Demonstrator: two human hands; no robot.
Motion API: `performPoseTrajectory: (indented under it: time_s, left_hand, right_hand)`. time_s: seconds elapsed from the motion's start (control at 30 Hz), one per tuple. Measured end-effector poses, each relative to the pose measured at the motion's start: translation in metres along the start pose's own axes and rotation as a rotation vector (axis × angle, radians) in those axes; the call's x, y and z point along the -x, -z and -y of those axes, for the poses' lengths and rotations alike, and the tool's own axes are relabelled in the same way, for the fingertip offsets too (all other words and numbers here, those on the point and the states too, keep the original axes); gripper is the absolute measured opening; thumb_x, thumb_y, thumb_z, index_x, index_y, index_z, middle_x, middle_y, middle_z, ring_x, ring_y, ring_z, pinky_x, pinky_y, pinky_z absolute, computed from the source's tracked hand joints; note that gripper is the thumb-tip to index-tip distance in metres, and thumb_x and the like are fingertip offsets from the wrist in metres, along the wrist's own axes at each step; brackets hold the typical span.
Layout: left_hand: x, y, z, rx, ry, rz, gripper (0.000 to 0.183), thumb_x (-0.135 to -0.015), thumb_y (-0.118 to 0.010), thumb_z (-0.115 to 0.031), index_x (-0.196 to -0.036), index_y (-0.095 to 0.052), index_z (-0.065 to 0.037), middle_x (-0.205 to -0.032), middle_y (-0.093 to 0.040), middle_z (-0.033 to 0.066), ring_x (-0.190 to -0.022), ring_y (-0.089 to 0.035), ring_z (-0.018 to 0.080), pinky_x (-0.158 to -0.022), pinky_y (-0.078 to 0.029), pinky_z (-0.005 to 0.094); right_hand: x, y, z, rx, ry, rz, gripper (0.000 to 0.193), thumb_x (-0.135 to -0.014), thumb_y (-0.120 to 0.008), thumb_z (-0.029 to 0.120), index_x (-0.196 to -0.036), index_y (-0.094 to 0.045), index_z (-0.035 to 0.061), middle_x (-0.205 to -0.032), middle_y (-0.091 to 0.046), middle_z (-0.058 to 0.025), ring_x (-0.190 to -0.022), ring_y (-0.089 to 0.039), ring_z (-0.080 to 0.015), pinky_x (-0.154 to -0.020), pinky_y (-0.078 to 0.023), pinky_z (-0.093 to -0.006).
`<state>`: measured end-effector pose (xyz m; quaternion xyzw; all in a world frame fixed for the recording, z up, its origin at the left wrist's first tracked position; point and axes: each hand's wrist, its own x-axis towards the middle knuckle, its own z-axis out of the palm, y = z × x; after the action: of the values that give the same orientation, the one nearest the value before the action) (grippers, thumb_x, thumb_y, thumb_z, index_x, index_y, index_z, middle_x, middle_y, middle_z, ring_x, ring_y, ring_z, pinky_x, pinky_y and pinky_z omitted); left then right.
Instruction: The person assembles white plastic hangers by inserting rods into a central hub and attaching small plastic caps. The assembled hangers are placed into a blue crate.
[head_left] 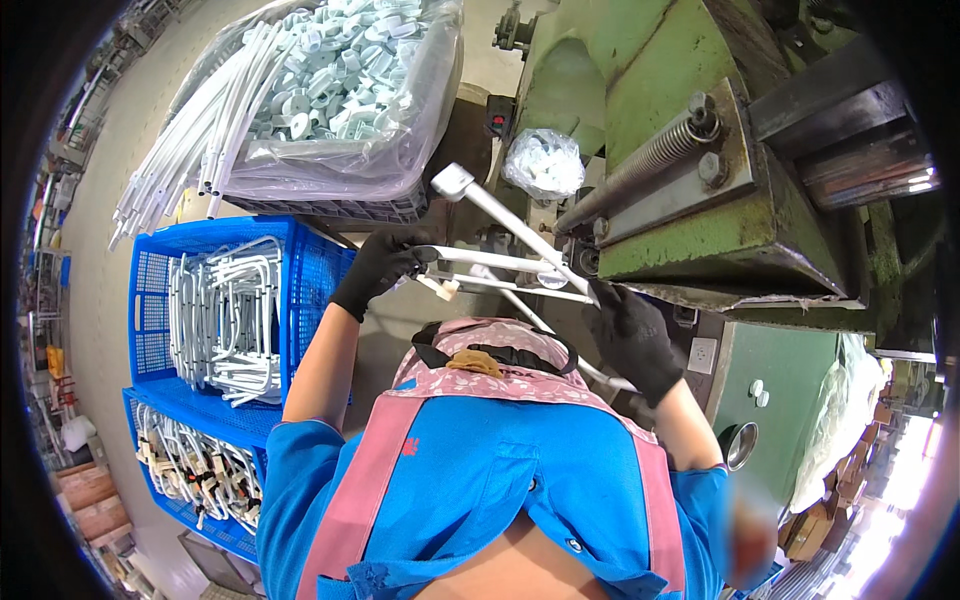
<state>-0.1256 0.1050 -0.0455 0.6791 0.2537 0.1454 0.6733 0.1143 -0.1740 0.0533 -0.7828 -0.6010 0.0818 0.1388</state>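
Note:
Between my hands, in front of the pink apron, I hold a folding frame of white tubes (495, 259) joined by a pivot. My left hand (388, 268), in a black glove, is closed round the frame's left end, where a cream-coloured plastic piece (440, 286) hangs below the fingers. My right hand (636, 342), also gloved in black, grips the tubes at the other end. One tube slants up and left to a white plastic end piece (453, 182). Another runs down behind my right hand, partly hidden by it.
A green machine (690, 230) with a spring stands close at right. A bag of white parts (544, 164) lies by it. Upper left, a lined crate (400, 207) holds plastic parts and long white tubes (215, 120). Blue crates (300, 290) at left hold bent white frames.

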Motion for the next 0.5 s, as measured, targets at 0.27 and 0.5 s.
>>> performPoseTrajectory:
  time_s: [0.27, 0.5]
  left_hand:
    - [0.001, -0.003, 0.0, 0.022, 0.029, -0.037, 0.012, -0.082, -0.067, -0.007, -0.093, -0.069, -0.002, -0.073, -0.061, -0.0032, -0.067, -0.051, 0.0047, -0.06, -0.041, 0.0223]
    - [0.003, -0.006, -0.022, -0.125, -0.011, -0.142, 0.015, -0.081, -0.071, -0.015, -0.088, -0.065, -0.003, -0.074, -0.06, -0.001, -0.071, -0.052, 0.0061, -0.062, -0.042, 0.0231]
  right_hand:
    - [0.022, -0.012, 0.022, -0.351, 0.013, -0.045, 0.048, -0.085, -0.055, 0.006, -0.13, -0.04, 0.002, -0.1, -0.059, -0.0291, -0.088, -0.058, -0.0467, -0.071, -0.047, -0.048]
    - [0.03, -0.049, 0.009, -0.277, -0.206, 0.101, 0.04, -0.085, -0.058, 0.01, -0.123, -0.047, 0.0031, -0.093, -0.061, -0.0271, -0.083, -0.059, -0.0459, -0.067, -0.048, -0.0479]
